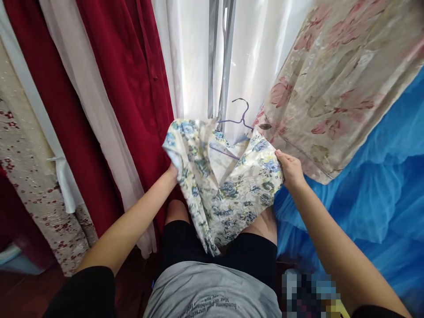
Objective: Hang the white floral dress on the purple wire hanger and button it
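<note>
A cream garment with blue, green and yellow flowers (228,194) is spread between my two hands in front of my thighs. Inside its V-shaped neck sits a thin purple wire hanger (244,115), its hook sticking up free above the collar. My left hand (172,171) grips the garment's left side, its fingers mostly hidden behind the cloth. At the right edge, my right hand (290,168) pinches the fabric between thumb and fingers.
Long red drapes (122,75) and a pale pink one hang on the left, beside cloth with red blossoms (62,229). White curtains (194,57) and grey metal poles (217,57) stand ahead. To the right hang a beige rose-patterned cloth (331,97) and ruffled blue fabric (357,194).
</note>
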Action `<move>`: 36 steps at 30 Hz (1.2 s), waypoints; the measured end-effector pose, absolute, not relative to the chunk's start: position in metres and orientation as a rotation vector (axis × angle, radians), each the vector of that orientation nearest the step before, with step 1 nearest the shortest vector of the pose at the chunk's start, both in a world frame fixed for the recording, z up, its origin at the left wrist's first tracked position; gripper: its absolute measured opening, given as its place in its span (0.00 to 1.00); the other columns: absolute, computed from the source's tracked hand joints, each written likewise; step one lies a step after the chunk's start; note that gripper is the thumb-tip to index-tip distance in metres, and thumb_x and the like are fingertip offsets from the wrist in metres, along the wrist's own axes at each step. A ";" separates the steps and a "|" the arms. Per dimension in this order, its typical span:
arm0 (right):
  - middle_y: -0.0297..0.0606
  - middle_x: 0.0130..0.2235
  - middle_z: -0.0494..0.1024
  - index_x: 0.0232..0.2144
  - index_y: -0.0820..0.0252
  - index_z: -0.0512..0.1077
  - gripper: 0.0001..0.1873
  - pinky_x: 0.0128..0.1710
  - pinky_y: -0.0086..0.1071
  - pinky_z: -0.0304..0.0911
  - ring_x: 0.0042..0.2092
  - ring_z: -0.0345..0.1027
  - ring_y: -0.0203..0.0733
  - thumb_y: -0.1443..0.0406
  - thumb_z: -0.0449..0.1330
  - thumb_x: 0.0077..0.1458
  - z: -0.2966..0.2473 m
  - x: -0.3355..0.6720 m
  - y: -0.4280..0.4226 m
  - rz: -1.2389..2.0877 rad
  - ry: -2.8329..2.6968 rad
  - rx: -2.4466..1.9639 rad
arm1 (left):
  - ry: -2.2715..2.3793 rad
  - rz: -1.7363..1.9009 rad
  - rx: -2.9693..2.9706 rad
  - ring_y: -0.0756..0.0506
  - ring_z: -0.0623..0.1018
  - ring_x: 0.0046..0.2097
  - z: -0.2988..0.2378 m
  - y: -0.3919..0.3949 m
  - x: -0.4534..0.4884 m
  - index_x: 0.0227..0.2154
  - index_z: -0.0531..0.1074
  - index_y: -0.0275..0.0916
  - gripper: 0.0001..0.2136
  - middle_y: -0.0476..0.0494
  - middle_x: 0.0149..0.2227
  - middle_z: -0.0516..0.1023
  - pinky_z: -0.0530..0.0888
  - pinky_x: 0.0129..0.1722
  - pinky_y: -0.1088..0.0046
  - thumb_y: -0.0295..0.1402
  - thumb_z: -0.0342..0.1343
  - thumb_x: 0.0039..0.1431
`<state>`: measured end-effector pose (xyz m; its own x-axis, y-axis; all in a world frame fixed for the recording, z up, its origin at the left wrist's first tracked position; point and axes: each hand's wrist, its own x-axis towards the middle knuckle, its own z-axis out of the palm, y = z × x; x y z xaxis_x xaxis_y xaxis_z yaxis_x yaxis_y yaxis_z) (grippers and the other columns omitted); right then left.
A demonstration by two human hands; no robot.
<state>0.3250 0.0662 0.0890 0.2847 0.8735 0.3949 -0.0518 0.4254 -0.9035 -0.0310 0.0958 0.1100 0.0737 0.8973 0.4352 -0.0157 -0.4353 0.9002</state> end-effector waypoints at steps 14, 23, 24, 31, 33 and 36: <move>0.38 0.25 0.80 0.24 0.52 0.75 0.20 0.26 0.38 0.68 0.32 0.76 0.52 0.44 0.69 0.47 0.088 0.296 0.053 0.925 -1.247 -0.899 | 1.093 1.642 1.212 0.34 0.78 0.58 -0.053 0.050 -0.053 0.47 0.78 0.39 0.22 0.37 0.52 0.81 0.72 0.60 0.59 0.44 0.68 0.51; 0.37 0.24 0.80 0.22 0.52 0.73 0.22 0.25 0.39 0.67 0.30 0.75 0.52 0.43 0.69 0.43 0.101 0.300 0.075 0.821 -1.126 -0.943 | 1.109 1.723 1.105 0.34 0.77 0.59 -0.072 0.024 -0.037 0.48 0.78 0.40 0.23 0.39 0.54 0.81 0.73 0.60 0.59 0.44 0.68 0.51; 0.37 0.24 0.80 0.22 0.52 0.74 0.21 0.26 0.39 0.67 0.29 0.75 0.51 0.44 0.70 0.43 0.105 0.303 0.075 0.851 -1.133 -0.946 | 1.109 1.711 1.112 0.34 0.78 0.58 -0.069 0.022 -0.036 0.47 0.79 0.40 0.22 0.40 0.53 0.82 0.73 0.60 0.59 0.44 0.68 0.51; 0.38 0.24 0.79 0.23 0.55 0.75 0.22 0.23 0.37 0.63 0.24 0.69 0.46 0.45 0.72 0.43 0.090 0.313 0.057 1.087 -1.230 -0.981 | 1.132 1.639 1.213 0.34 0.77 0.60 -0.078 0.004 -0.035 0.50 0.78 0.40 0.23 0.40 0.54 0.81 0.71 0.62 0.59 0.43 0.68 0.51; 0.34 0.22 0.76 0.23 0.54 0.73 0.22 0.22 0.36 0.60 0.22 0.65 0.43 0.44 0.69 0.48 0.074 0.310 0.054 0.952 -1.228 -0.971 | 1.141 1.640 1.197 0.34 0.76 0.61 -0.086 0.001 -0.038 0.51 0.77 0.39 0.24 0.39 0.55 0.80 0.70 0.63 0.58 0.44 0.67 0.53; 0.33 0.22 0.72 0.22 0.53 0.69 0.23 0.24 0.34 0.59 0.25 0.65 0.43 0.45 0.61 0.57 0.048 0.303 0.046 0.580 -1.169 -1.022 | 1.180 1.670 1.185 0.35 0.75 0.62 -0.094 -0.003 -0.044 0.51 0.77 0.40 0.22 0.40 0.56 0.79 0.68 0.65 0.59 0.45 0.65 0.57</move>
<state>0.3030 0.0459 0.0484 0.3264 0.8209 0.4686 0.1240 0.4542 -0.8822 -0.0440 -0.0035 -0.0941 -0.2820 0.9246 0.2562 -0.0673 -0.2855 0.9560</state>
